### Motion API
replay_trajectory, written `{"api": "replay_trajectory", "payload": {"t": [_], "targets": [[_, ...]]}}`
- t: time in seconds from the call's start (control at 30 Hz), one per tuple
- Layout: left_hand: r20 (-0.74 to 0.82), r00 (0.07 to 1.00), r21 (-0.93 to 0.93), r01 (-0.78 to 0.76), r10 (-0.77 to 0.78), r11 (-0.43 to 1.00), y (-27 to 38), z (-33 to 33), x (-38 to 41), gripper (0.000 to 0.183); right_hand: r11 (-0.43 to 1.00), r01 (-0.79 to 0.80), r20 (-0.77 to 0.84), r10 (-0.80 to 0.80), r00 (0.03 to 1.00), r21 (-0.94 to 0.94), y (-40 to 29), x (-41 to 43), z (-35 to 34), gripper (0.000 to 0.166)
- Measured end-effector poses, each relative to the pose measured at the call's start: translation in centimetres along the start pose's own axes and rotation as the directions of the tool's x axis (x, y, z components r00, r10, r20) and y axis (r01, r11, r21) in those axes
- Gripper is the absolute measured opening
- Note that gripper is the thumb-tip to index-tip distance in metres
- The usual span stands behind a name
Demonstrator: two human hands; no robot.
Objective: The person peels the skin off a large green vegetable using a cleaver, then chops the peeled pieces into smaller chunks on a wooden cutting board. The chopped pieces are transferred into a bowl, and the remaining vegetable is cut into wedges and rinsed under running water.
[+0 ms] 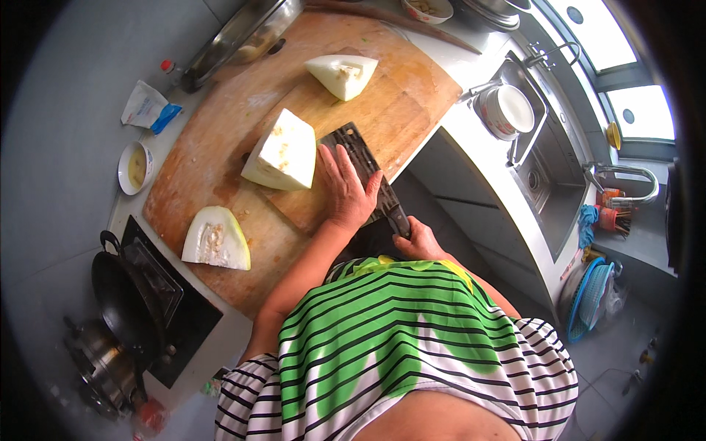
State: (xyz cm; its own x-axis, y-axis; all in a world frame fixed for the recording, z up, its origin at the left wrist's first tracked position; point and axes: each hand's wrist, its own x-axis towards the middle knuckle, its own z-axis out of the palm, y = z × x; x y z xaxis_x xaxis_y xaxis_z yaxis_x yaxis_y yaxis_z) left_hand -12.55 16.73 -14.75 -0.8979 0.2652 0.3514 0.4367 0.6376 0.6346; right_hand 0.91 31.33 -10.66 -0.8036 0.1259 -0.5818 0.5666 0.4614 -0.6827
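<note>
My right hand (pixel 419 240) grips the black handle of a cleaver (pixel 367 160), whose dark, wet-looking blade lies over the edge of the wooden cutting boards. On and beside the blade my left hand (pixel 348 193) rests with its fingers spread and its thumb across the blade. Just left of those fingers stands a large block of pale winter melon (pixel 284 154) with its seedy core showing. A wedge of melon (pixel 345 74) sits farther back on the small board (pixel 397 110). Another seeded piece (pixel 216 240) lies at the near left of the large board (pixel 182 165).
A bowl with yellowish liquid (pixel 135 168) and a white-and-blue packet (pixel 149 107) stand by the left wall. A black wok (pixel 124 303) is on the hob at lower left. Stacked bowls (pixel 510 110) sit by the sink (pixel 557 193) at right. A metal basin (pixel 242 38) stands behind.
</note>
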Motion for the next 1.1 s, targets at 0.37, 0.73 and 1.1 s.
{"api": "replay_trajectory", "payload": {"t": [0.37,0.73,1.1], "targets": [[0.041,0.997,0.058,-0.069,0.067,0.996,-0.4,-0.7,-0.2,0.087,0.928,-0.081,0.152,0.027,0.988,0.364,0.9,-0.4,1.7,0.021],[0.134,0.968,-0.160,-0.189,0.211,0.969,7.2,-0.1,2.0,0.088,0.894,-0.084,0.032,0.078,0.996,0.439,0.6,-5.1,-5.1,0.021],[0.213,0.668,-0.325,-0.639,0.713,0.697,23.4,11.5,6.6,0.073,0.777,0.142,-0.360,0.115,0.926,0.613,8.9,-10.7,-16.9,0.021]]}}
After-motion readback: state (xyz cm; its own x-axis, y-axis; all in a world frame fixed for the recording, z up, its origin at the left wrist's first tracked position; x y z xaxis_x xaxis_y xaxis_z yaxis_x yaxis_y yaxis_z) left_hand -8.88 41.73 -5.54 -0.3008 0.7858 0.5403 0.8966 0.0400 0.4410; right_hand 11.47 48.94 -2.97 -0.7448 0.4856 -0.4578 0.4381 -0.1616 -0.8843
